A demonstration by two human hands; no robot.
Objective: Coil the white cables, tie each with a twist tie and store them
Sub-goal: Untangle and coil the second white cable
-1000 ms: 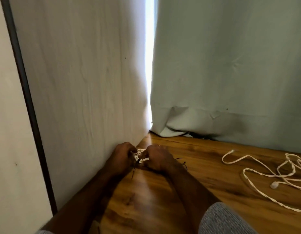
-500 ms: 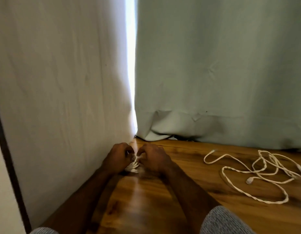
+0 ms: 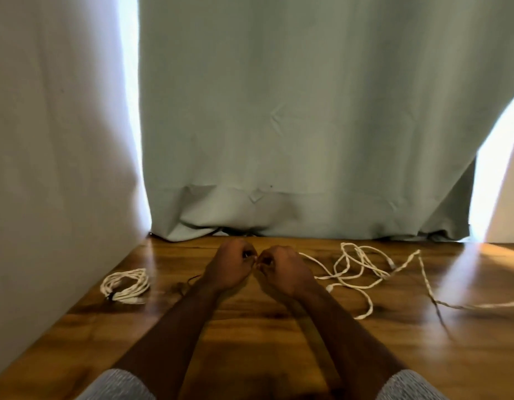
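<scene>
A coiled white cable (image 3: 124,285), bound with a dark twist tie (image 3: 111,296), lies on the wooden table (image 3: 250,336) at the left, close to the pale panel. Nothing touches it. A loose white cable (image 3: 362,268) sprawls in loops to the right. One end of it runs in behind my right hand (image 3: 281,268), whose fingers are curled shut on it. My left hand (image 3: 231,265) is curled into a fist, fingertips almost meeting the right hand's. Whether it holds anything is hidden. Both hands hover mid-table near the curtain.
A grey-green curtain (image 3: 307,125) hangs along the table's far edge. A pale panel (image 3: 54,168) walls off the left side. Thin dark ties (image 3: 186,282) lie on the wood left of my left forearm. A thin cord (image 3: 480,306) trails off to the right.
Both hands let go of the tied coil, which now lies by the left panel. They have moved right to the loose cable, and the view has swung right with them.
</scene>
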